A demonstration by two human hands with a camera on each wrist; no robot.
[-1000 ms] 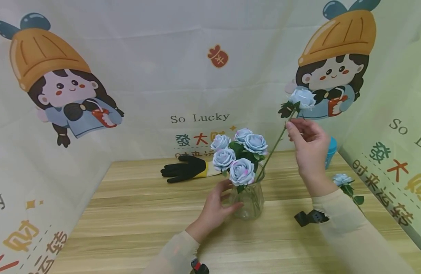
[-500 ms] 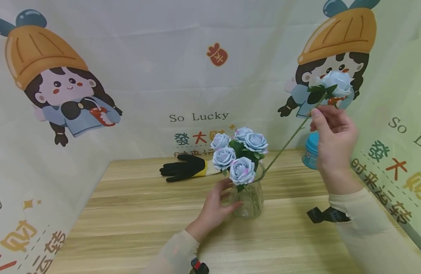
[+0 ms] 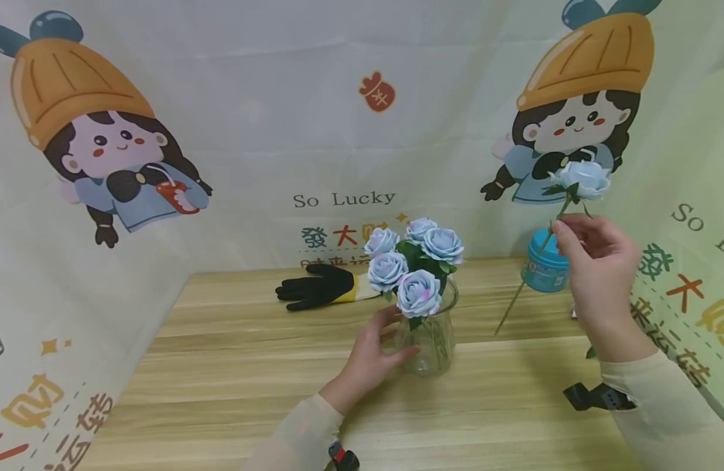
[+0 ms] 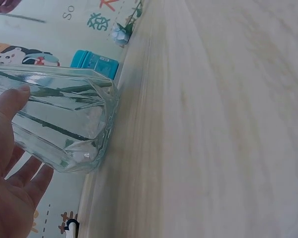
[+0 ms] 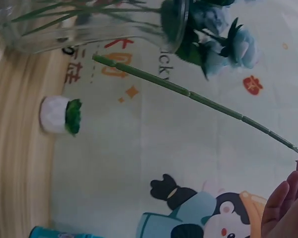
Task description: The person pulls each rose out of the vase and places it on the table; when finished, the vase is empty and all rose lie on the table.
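A clear glass vase (image 3: 437, 347) stands upright on the wooden table, bearing several pale blue roses (image 3: 418, 294) with green leaves. My left hand (image 3: 370, 353) holds the vase from its left side. In the left wrist view the thumb (image 4: 12, 101) lies on the near glass and the other fingers reach behind. Stems show through the wall. To the right of the vase, my right hand (image 3: 600, 284) pinches a single blue rose (image 3: 582, 180) just below its bloom. Its long stem (image 5: 188, 93) slants down toward the lower left, with the bare end apart from the vase.
A black glove (image 3: 317, 288) with a yellow band lies behind the vase. At the back right stands a blue jar (image 3: 544, 271). Another blue rose (image 4: 120, 34) lies at the right, mostly hidden in the head view. The right wrist view shows a small white-potted plant (image 5: 54, 116).
My right hand has moved right and lower overall, drawing the rose away from the vase; its stem end has left the vase mouth. The left hand keeps its hold on the vase.
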